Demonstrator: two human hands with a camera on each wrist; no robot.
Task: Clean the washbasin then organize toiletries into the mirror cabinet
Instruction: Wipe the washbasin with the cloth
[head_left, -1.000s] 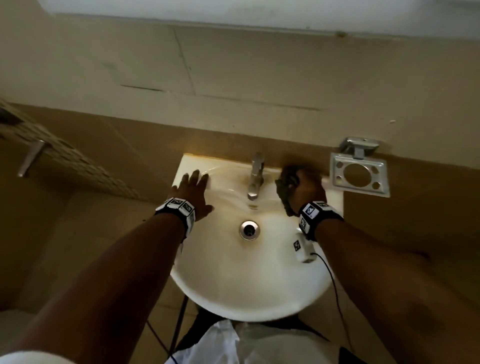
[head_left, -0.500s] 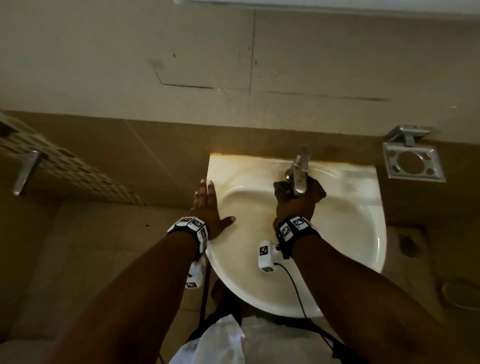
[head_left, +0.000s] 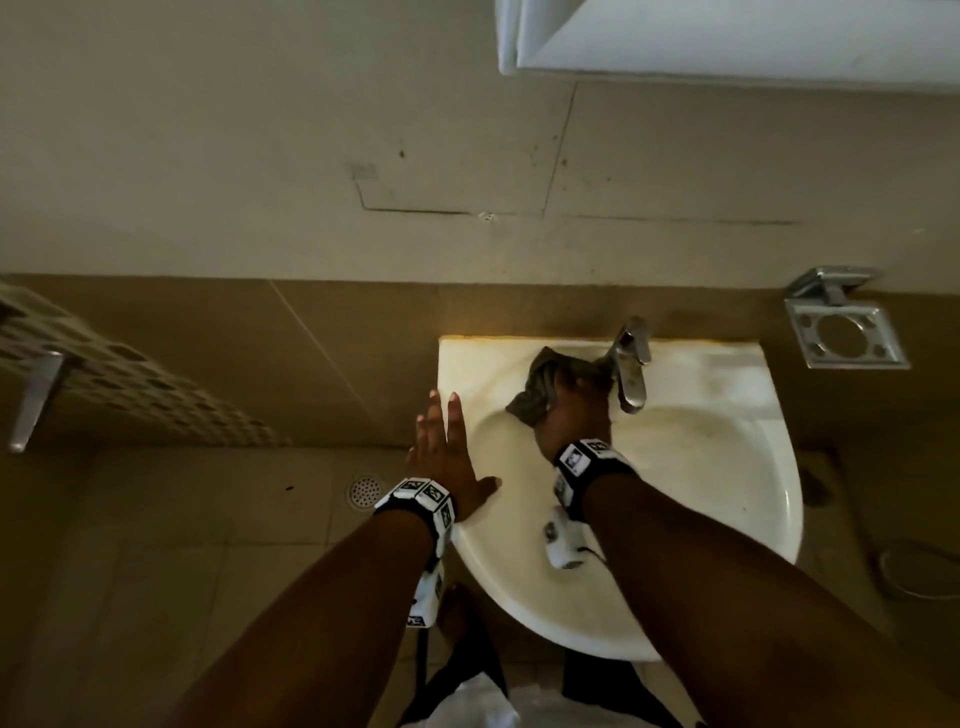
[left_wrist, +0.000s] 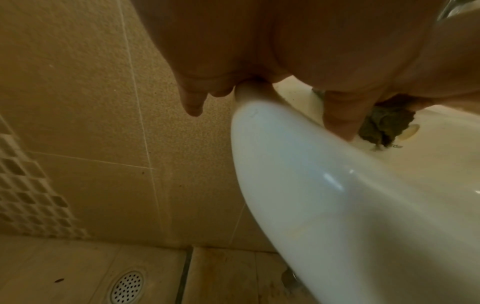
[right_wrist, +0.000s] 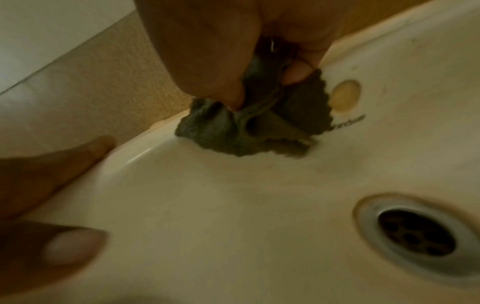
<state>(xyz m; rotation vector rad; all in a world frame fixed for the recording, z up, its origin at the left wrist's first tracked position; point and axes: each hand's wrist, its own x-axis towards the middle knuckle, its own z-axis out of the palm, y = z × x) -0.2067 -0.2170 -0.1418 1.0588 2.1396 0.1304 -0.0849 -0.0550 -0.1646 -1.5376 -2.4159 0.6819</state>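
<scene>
A white washbasin (head_left: 727, 467) hangs on the tiled wall, with a metal tap (head_left: 631, 364) at its back. My right hand (head_left: 569, 410) grips a bunched dark grey cloth (head_left: 540, 387) and presses it on the back left of the basin, left of the tap. The right wrist view shows the cloth (right_wrist: 249, 127) crumpled under my fingers beside the overflow hole (right_wrist: 344, 96), with the drain (right_wrist: 415, 236) lower right. My left hand (head_left: 441, 452) lies flat with straight fingers on the basin's left rim (left_wrist: 259, 127). The mirror cabinet's underside (head_left: 727, 36) shows at the top right.
An empty metal holder (head_left: 847, 338) is fixed to the wall right of the basin. A mosaic shelf with a metal bracket (head_left: 36, 395) juts out at left. A floor drain (head_left: 366, 491) lies in the tiles left of the basin.
My right hand has carried the cloth from the basin's right back corner, past the tap, to the left of it. The left hand stays flat on the left rim. My view has shifted left.
</scene>
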